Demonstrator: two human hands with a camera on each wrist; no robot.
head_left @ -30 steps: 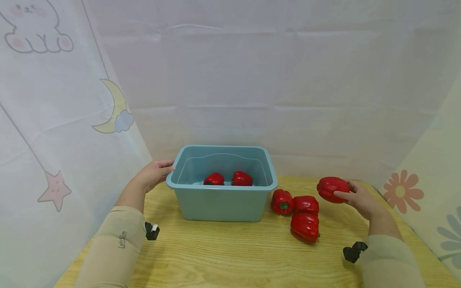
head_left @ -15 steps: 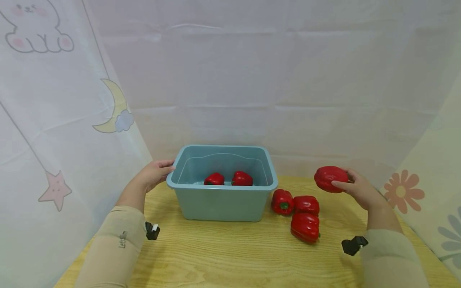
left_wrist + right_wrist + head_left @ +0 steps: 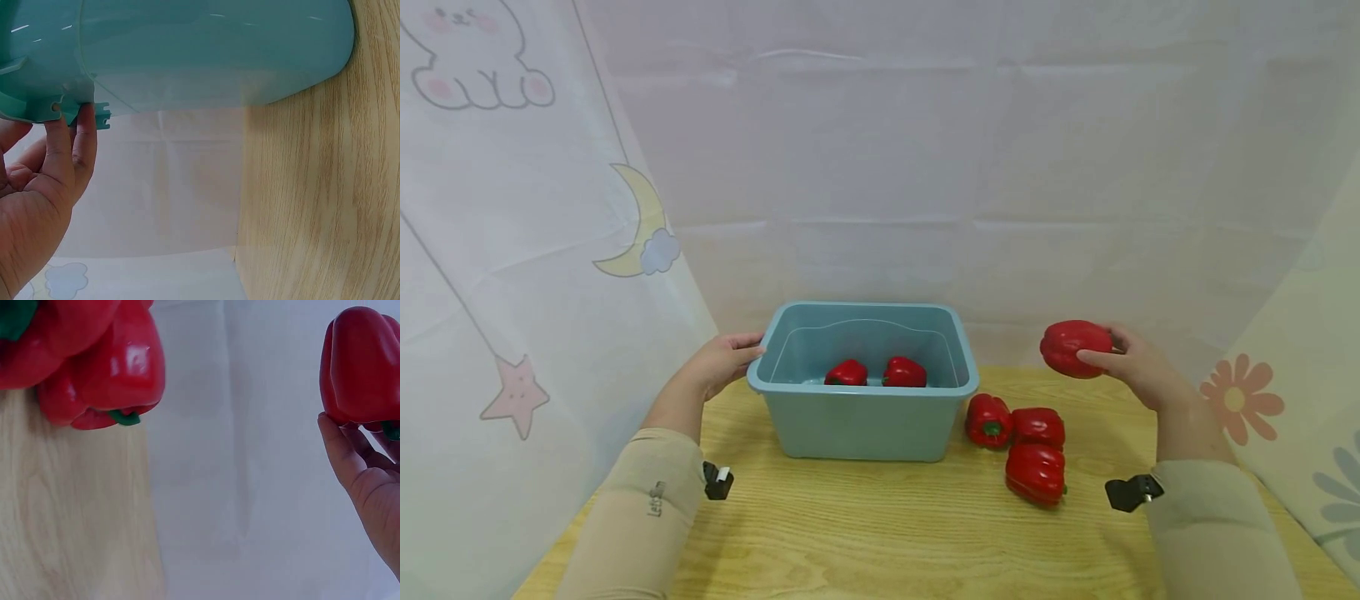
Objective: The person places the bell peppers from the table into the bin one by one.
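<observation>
The right hand [image 3: 1131,362] held a red bell pepper [image 3: 1074,347] in the air above the table's [image 3: 887,533] far right edge, fingers curled round its side and clear of the surface. The left hand [image 3: 722,360] rested against the rim at the left end of the blue tub [image 3: 861,417], which stood toward the table's far edge; its fingers looked fairly straight under the lip, though the wrist view was too close to be sure. Two peppers [image 3: 874,372] lay inside the tub. Three more peppers [image 3: 1018,442] sat clustered on the table just right of the tub, below the raised one.
</observation>
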